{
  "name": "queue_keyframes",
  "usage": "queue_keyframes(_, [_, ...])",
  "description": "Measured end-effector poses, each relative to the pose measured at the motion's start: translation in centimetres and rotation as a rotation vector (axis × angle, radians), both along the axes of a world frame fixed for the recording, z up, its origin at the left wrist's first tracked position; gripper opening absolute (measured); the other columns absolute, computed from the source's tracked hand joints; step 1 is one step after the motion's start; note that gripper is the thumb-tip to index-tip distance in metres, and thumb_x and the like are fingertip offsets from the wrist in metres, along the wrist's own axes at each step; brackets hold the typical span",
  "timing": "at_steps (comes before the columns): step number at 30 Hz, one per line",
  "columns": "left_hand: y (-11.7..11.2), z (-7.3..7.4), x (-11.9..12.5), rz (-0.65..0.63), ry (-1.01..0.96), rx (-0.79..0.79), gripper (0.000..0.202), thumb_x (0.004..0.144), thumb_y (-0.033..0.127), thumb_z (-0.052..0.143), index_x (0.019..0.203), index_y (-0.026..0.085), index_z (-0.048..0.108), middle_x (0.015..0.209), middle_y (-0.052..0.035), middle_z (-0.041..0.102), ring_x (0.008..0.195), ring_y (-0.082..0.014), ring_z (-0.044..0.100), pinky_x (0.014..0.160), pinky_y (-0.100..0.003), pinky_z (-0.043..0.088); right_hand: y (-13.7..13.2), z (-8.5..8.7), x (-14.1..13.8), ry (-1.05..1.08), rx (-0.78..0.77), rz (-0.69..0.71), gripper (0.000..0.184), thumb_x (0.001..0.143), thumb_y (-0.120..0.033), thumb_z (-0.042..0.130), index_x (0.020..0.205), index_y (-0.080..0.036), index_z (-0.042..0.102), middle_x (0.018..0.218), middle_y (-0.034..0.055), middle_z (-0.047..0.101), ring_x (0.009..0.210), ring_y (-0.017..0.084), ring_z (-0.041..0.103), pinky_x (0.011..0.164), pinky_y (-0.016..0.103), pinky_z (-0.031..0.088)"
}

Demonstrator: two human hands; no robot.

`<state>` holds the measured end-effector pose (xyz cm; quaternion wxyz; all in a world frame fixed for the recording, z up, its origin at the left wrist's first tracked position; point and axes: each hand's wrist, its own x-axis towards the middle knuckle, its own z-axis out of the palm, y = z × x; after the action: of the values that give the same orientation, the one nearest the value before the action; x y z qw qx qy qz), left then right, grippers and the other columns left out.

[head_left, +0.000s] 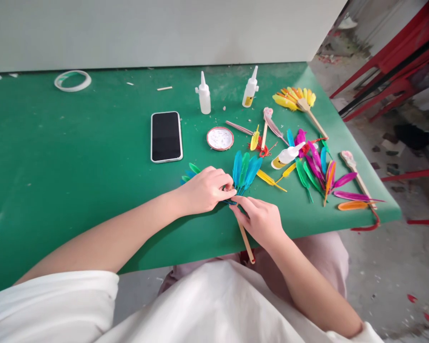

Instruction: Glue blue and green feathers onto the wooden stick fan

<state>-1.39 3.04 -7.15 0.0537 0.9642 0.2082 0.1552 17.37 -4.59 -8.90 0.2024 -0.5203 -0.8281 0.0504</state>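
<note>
Both hands meet at the base of a feather fan with a flat wooden handle (246,239), close to the table's front edge. Blue and green feathers (243,172) spread upward from it. My left hand (211,190) is closed, thumb and fingers pinching where the quills gather. From the right, my right hand (260,218) is closed on the same spot, just above the handle. More blue-green feathers (193,172) stick out behind my left hand. The fingers hide the fan's middle and whatever fine piece they may pinch there.
A phone (166,137) lies left of a round white lid (220,138). Glue bottles stand behind, one left (204,94), one right (250,87); another glue bottle (288,156) leans among loose feathers (316,166). A yellow feather fan (296,98), a wooden stick (359,176) and a tape roll (72,88) lie farther out.
</note>
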Motion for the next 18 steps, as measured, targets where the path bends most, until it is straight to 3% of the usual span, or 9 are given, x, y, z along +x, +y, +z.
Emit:
queue_keyframes(8, [-0.3, -0.2, 0.3, 0.009, -0.054, 0.011, 0.024, 0.085, 0.013, 0.041, 0.094, 0.020, 0.063, 0.085, -0.0051, 0.058, 0.079, -0.0156, 0.049, 0.068, -0.030, 0.035, 0.1, -0.2, 0.0, 0.010, 0.006, -0.006, 0.019, 0.087, -0.032, 0.047, 0.094, -0.023, 0.062, 0.064, -0.0033, 0.063, 0.055, 0.006, 0.055, 0.051, 0.021, 0.028])
queue_keyframes(12, [-0.4, -0.2, 0.1, 0.081, -0.142, 0.055, 0.027, 0.083, 0.010, 0.042, 0.096, 0.022, 0.063, 0.093, -0.0051, 0.060, 0.084, -0.0162, 0.051, 0.073, -0.032, 0.038, 0.1, -0.2, 0.0, 0.013, 0.011, 0.014, 0.020, 0.088, -0.031, 0.045, 0.094, -0.022, 0.062, 0.066, -0.0027, 0.064, 0.058, 0.006, 0.056, 0.052, 0.021, 0.029])
queue_keyframes(14, [-0.3, -0.2, -0.7, 0.205, -0.240, 0.082, 0.031, 0.082, 0.009, 0.042, 0.104, 0.022, 0.060, 0.098, -0.0058, 0.059, 0.090, -0.0172, 0.051, 0.078, -0.033, 0.039, 0.1, -0.1, 0.0, 0.000, 0.022, 0.017, 0.021, 0.088, -0.031, 0.045, 0.096, -0.022, 0.062, 0.067, -0.0023, 0.065, 0.058, 0.007, 0.057, 0.051, 0.021, 0.029])
queue_keyframes(18, [0.3, -0.1, -2.9, 0.621, -0.465, 0.066, 0.038, 0.085, 0.011, 0.039, 0.120, 0.021, 0.049, 0.095, -0.0054, 0.061, 0.090, -0.0162, 0.052, 0.081, -0.033, 0.041, 0.2, -0.2, 0.0, -0.037, 0.040, 0.002, 0.025, 0.088, -0.033, 0.044, 0.107, -0.024, 0.059, 0.068, -0.0033, 0.065, 0.056, 0.007, 0.056, 0.048, 0.023, 0.026])
